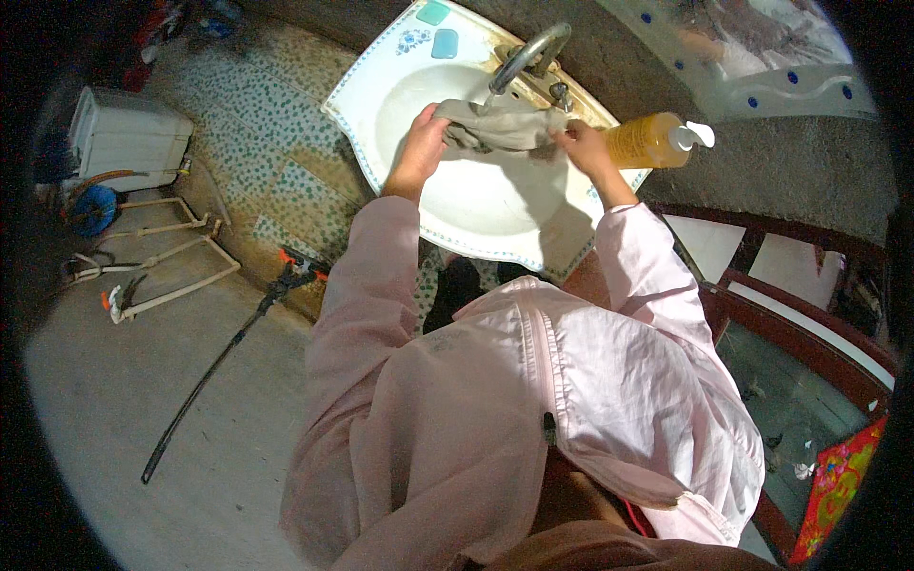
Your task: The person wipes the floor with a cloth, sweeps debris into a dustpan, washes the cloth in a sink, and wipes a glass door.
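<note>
A grey-beige cloth [500, 127] is stretched between my two hands over a white ceramic washbasin [485, 196] with a blue patterned rim. My left hand [425, 143] grips its left end, and my right hand [585, 148] pinches its right end. The curved metal faucet [525, 57] has its spout just above the cloth; whether water runs is hard to tell. Just right of my right hand lies a pump bottle of amber liquid [643, 140], its white pump pointing right. Two bluish-green soap-like pieces, one light blue [445, 44] and one green [433, 12], rest on the basin's upper left corner.
At the left are a white plastic bin [132, 135], a pale pipe frame [186, 278] and a blue round item [93, 210]. A black pole with an orange-trimmed head [214, 378] lies on the floor. Right of me stands a dark red framed glass cabinet [785, 328]. A mirror [771, 50] is at upper right.
</note>
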The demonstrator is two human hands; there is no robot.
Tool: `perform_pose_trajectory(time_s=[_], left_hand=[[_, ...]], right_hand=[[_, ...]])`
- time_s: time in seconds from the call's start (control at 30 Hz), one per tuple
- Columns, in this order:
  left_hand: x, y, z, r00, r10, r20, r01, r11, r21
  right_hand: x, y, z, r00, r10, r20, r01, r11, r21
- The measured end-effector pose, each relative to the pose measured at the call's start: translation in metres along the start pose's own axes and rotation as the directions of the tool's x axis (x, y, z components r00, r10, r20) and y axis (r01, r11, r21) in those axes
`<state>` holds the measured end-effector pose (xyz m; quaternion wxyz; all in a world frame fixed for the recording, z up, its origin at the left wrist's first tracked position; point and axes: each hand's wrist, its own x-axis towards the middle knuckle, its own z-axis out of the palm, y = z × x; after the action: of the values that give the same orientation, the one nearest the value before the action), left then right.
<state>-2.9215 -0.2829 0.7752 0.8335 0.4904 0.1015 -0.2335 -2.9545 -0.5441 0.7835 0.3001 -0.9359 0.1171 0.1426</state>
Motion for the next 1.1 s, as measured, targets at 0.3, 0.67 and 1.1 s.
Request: perform_pose_trajectory(time_s=[0.3,0.67,1.1], left_hand=[[0.000,0.004,0.001,0.996,0.060,0.072,-0.087,0.880,0.467],[-0.004,-0.010,-0.005,0.889,-0.443,0.115,0.430,0.725,-0.538],[0.013,-0.008,0.038,0.908,-0.398,-0.132,0.363,0.903,-0.229]], right_hand=[[-0.007,-0.087,0.054,0.950,-0.192,0.245,0.027,0.835,0.549],[-0.023,-0.109,0.067,0.887,-0.457,-0.066,0.445,0.808,0.386],[0.003,-0.084,0.081,1.000,-0.023,-0.002,0.006,0.177,0.984]])
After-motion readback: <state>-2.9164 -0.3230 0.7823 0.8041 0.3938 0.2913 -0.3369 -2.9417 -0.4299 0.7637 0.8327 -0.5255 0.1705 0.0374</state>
